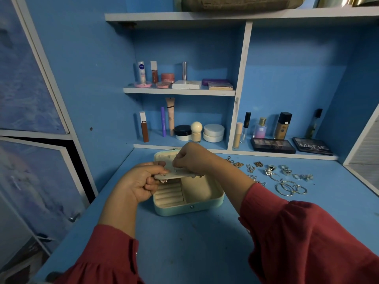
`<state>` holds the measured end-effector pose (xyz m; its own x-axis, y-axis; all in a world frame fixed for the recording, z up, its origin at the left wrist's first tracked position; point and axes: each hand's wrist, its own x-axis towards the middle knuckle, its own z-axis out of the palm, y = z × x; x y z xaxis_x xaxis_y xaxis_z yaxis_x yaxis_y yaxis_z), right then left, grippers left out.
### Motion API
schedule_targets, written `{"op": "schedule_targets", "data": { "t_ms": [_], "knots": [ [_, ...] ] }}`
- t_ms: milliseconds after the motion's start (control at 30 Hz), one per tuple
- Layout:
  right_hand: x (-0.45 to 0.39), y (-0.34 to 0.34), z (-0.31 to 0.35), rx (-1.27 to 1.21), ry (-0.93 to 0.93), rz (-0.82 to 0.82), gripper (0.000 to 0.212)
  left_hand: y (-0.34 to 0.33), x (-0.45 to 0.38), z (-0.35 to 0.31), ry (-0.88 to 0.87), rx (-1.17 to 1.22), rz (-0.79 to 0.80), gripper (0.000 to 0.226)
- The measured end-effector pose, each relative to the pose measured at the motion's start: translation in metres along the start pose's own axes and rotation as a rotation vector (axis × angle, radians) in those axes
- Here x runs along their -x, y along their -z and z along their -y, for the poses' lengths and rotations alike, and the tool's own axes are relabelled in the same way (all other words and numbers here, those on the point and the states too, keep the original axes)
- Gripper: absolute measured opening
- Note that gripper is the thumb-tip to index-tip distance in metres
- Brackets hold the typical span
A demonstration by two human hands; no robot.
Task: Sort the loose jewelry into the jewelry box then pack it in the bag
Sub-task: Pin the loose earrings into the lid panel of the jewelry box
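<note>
Above the open jewelry box [188,198], at table centre, the left hand [141,181] pinches a flat, cream earring panel [174,176]; a small sparkling earring [163,181] hangs below it. At 1 o'clock, the right hand [191,158] pinches something small at the panel's top; what it holds cannot be told. Risk: a tilted panel could drop the earring. At 3 o'clock, metal hoops [291,188] and rings [286,170] lie loose on the blue table [205,242]. No bag is visible.

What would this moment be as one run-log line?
left hand: holds earring panel | right hand: pinches at panel | jewelry box: open
</note>
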<state>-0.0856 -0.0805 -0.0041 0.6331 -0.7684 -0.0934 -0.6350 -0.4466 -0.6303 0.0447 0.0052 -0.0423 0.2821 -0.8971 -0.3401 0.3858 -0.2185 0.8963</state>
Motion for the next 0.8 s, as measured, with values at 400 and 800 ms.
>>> {"op": "schedule_targets", "data": {
  "t_ms": [400, 800],
  "knots": [
    [-0.0013, -0.0029, -0.0006, 0.007, -0.007, 0.012, 0.024, 0.0022, -0.002, 0.0006, 0.009, 0.013, 0.004, 0.019],
    [0.0051, -0.0002, 0.0022, 0.117, -0.028, 0.004, 0.018, 0.0018, -0.0018, 0.0007, 0.003, 0.0, -0.007, 0.019]
  ]
}}
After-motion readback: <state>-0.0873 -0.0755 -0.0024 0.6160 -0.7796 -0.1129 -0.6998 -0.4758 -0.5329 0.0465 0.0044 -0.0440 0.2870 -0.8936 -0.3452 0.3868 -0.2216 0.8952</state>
